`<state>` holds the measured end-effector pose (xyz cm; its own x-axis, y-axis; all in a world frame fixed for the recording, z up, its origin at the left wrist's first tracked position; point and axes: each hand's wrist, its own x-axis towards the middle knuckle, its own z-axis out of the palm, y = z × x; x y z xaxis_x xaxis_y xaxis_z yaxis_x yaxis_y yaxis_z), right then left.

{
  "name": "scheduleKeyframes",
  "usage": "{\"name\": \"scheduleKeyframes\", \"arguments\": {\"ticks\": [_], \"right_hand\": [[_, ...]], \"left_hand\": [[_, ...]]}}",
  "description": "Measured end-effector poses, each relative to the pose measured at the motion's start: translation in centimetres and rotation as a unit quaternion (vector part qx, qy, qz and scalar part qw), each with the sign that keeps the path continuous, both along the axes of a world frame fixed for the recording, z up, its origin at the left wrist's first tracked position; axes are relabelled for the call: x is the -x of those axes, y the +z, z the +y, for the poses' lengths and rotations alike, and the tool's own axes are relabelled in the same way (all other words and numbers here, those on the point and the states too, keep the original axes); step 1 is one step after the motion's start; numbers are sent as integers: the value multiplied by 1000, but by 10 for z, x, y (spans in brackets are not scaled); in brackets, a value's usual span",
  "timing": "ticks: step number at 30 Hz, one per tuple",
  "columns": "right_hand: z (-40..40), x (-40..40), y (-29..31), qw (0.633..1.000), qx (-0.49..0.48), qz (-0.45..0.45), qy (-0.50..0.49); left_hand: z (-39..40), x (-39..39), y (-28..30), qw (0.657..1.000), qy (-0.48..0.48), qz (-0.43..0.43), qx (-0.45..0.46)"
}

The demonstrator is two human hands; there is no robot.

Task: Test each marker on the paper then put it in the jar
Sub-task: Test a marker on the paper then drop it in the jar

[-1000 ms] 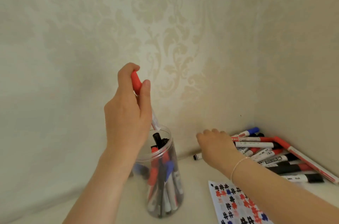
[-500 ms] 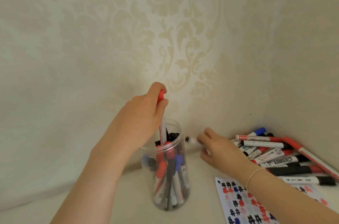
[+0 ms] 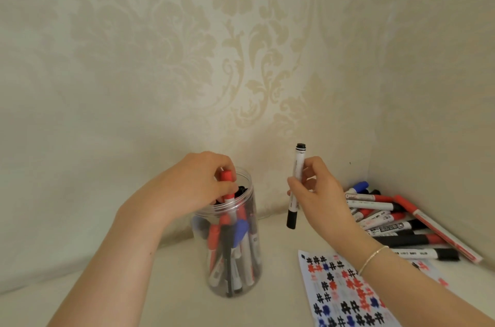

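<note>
A clear plastic jar point(image 3: 235, 267) stands at centre, holding several red, blue and black markers. My left hand point(image 3: 198, 187) is over the jar's mouth and pinches a red-capped marker point(image 3: 227, 187) that stands upright, its lower end inside the jar. To the right of the jar, my right hand point(image 3: 314, 192) holds a black-capped white marker point(image 3: 296, 187) upright in the air, cap end down. The test paper point(image 3: 345, 297), covered in red, blue and black hash marks, lies at the lower right, partly under my right forearm.
A pile of loose markers point(image 3: 396, 222) lies in the right corner against the wall. Patterned walls close in behind and on the right. The pale tabletop point(image 3: 166, 286) spreads to the left of the jar.
My left hand has lowered the red marker further into the jar. My right hand has picked a black-capped marker off the table and raised it upright.
</note>
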<state>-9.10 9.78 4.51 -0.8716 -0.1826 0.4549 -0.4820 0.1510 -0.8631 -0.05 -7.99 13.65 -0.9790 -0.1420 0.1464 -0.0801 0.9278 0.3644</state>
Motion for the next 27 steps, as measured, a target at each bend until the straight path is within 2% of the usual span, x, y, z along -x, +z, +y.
{"name": "scheduleKeyframes", "arguments": {"ticks": [4,7,9,11,16,20,23,24,25,27], "right_hand": [[1,-6,-1,1000,4,-12,9],[3,-9,-1,1000,-1,-11,15],[4,-10,-1,1000,-9,-9,13],[3,-10,-2,1000,-14,-14,10],[0,-14,-4,999,-15,-30,12],[-3,-17,-1,999,-14,-36,21],[-3,-16,4,995,31,-82,37],[-2,-16,6,992,57,-102,42],[-1,-15,10,989,81,-118,43],[4,-14,15,981,126,-142,41]], "left_hand": [[-3,-3,6,999,3,-5,-40],[-11,-8,16,995,31,58,-74],[-18,-12,23,990,70,117,-40],[-20,-13,26,989,86,122,1],[-4,-1,5,993,40,-16,109],[0,12,4,984,33,-81,153],[1,14,12,977,37,-142,154],[3,11,16,978,47,-137,148],[6,7,20,982,61,-93,153],[24,-4,28,972,77,112,192]]}}
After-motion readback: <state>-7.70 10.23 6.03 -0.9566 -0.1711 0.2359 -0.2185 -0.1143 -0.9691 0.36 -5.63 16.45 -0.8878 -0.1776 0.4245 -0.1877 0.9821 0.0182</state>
